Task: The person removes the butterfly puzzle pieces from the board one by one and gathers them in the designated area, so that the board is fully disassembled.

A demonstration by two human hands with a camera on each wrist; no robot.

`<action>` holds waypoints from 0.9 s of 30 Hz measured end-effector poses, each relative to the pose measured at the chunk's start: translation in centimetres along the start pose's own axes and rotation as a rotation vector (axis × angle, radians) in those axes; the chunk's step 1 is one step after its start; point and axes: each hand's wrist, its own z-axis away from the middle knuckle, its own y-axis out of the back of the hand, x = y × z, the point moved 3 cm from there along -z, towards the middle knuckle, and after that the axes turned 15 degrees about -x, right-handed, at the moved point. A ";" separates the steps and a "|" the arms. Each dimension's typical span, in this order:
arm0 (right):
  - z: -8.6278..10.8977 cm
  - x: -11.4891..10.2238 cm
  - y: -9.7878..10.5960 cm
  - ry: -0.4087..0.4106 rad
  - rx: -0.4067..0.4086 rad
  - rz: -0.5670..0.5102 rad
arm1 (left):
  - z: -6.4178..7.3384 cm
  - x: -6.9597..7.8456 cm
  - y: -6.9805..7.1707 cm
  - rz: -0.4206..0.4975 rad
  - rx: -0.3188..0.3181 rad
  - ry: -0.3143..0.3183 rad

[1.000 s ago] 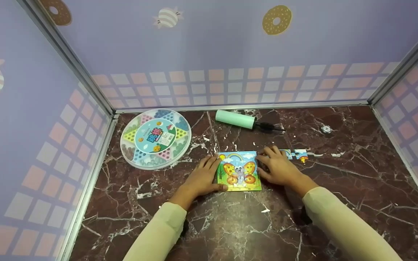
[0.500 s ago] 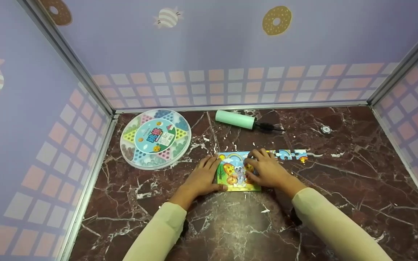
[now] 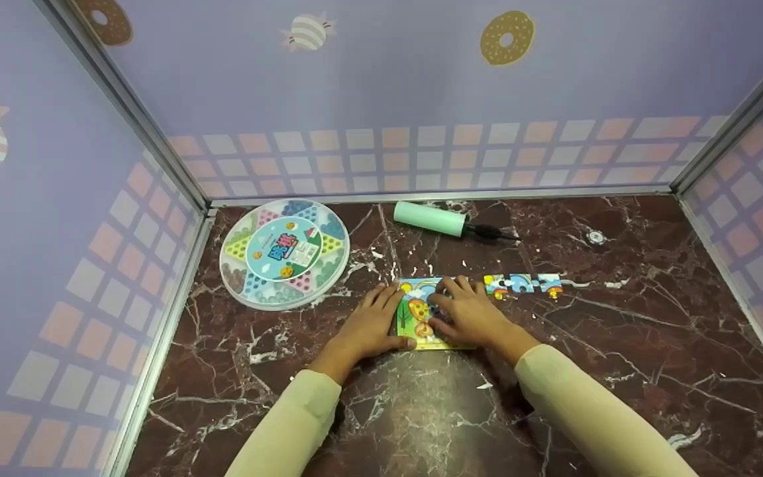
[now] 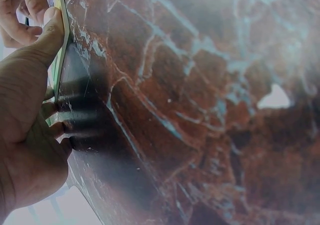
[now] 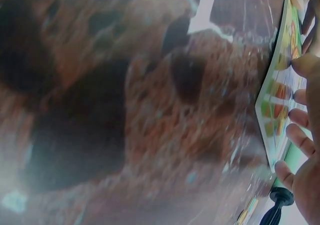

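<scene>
A butterfly jigsaw puzzle (image 3: 410, 328) in a flat board lies on the dark marbled tabletop. My left hand (image 3: 368, 324) holds the board by its left side, its thumb at the lower left corner and the fingers along the upper left edge. Over the right half of the picture lies my right hand (image 3: 471, 315), its fingertips on the surface and bent a little. That hand hides much of the butterfly. In the right wrist view, spread fingers (image 5: 300, 117) touch the face of the board. Loose puzzle pieces (image 3: 522, 283) lie in a row right of the board.
At the back left sits a round Chinese checkers set (image 3: 283, 255). A mint-green hand pump (image 3: 429, 218) with a black nozzle lies behind the puzzle. Farther right is a small round disc (image 3: 595, 236). Purple patterned walls (image 3: 408, 79) enclose the table.
My right hand has slid left from the puzzle's right edge onto its picture. Another loose piece at the row's left end has come into view. My left hand has stayed in place.
</scene>
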 end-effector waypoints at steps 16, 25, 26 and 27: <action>-1.1 -1.1 -0.2 -0.018 -0.052 -0.023 | -0.1 0.0 0.0 -0.004 0.011 -0.002; -1.7 -1.8 -0.3 -0.007 -0.048 -0.028 | 0.0 -0.1 -0.2 -0.002 0.009 -0.010; -1.7 -1.9 -0.3 -0.009 -0.052 -0.034 | 0.0 -0.1 -0.2 -0.002 0.007 -0.010; -1.8 -1.9 -0.2 -0.013 -0.057 -0.040 | -0.1 -0.1 -0.2 -0.002 0.006 -0.011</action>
